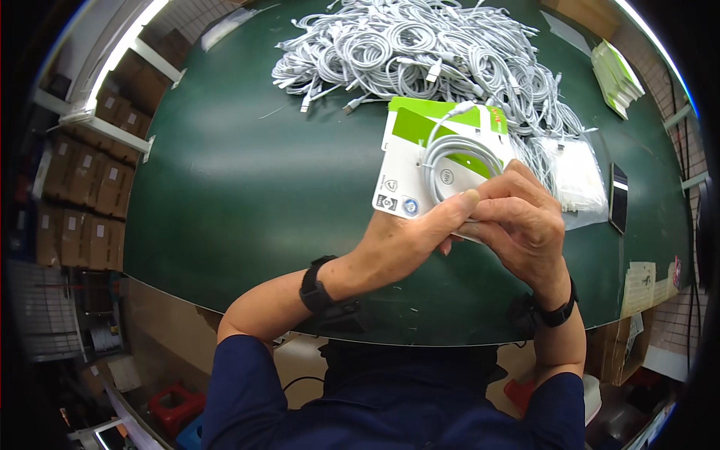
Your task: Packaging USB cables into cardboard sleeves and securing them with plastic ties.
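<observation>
A white and green packaging card (397, 171) is held up over the table, and a coiled grey-white cable (459, 142) lies against its face. My left hand (409, 241) grips the card from below, its thumb pressed over the lower edge of the coil. With fingers pinched together, my right hand (525, 217) holds the coil's lower right side; exactly what its fingertips grip is partly hidden. One cable plug (462, 109) sticks up across the card's green top. Just beyond the card spreads a large heap of coiled cables (397, 49).
Right of my hands lie a clear plastic bag of white items (577, 176) and a dark phone (618, 199). A stack of green-white cards (616, 79) sits at the far right. The green table's (247, 202) front edge curves before me; cartons (82, 172) stand on the left.
</observation>
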A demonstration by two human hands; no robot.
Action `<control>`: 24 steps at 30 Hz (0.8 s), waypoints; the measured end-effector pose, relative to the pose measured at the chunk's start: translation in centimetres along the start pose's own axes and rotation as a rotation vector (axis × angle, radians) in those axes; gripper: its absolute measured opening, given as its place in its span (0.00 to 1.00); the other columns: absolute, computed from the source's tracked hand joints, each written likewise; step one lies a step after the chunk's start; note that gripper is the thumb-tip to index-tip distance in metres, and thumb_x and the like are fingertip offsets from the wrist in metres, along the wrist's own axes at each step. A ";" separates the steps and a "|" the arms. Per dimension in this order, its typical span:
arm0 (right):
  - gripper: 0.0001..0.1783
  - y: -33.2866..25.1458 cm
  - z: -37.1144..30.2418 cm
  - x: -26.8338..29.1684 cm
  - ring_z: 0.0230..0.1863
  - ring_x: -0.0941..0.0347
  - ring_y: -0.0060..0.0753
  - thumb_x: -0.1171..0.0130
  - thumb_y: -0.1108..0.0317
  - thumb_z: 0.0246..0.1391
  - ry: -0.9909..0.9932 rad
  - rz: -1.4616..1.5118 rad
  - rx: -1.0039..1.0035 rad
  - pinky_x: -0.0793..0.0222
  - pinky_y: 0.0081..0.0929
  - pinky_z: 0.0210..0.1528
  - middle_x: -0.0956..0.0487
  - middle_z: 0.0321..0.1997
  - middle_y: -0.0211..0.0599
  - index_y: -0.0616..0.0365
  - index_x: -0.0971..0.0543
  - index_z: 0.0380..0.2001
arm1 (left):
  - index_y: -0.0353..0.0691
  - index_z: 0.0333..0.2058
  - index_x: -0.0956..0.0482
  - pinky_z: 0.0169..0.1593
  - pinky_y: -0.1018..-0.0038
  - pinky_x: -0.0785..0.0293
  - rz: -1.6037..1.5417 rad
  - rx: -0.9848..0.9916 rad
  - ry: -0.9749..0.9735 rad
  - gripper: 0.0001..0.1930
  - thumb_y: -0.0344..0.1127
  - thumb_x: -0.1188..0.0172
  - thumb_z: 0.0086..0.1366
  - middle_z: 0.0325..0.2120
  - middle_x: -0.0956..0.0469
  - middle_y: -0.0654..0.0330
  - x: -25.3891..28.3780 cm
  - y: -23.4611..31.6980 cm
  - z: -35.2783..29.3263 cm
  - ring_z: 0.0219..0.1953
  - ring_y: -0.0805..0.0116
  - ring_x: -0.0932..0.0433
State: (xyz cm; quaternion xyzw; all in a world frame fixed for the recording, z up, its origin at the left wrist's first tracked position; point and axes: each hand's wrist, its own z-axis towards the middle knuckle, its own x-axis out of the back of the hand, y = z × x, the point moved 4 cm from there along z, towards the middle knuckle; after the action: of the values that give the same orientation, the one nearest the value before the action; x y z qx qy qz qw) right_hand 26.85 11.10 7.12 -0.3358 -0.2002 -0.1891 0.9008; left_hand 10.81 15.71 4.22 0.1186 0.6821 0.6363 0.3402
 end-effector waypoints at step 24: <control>0.18 -0.9 -0.5 -0.3 0.32 0.25 0.39 0.24 0.79 0.36 0.094 -0.079 0.082 0.28 0.32 0.33 0.19 0.35 0.37 0.56 0.16 0.34 | 0.31 0.48 0.29 0.25 0.72 0.24 0.271 -0.259 0.090 0.14 0.30 0.41 0.68 0.33 0.22 0.56 -1.1 2.5 -0.3 0.25 0.70 0.21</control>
State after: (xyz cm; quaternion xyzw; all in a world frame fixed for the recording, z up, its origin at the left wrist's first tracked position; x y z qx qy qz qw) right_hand 26.28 10.18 7.18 -0.2814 -0.1784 -0.2315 0.9140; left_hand 10.77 15.19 6.95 0.1362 0.5867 0.7635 0.2330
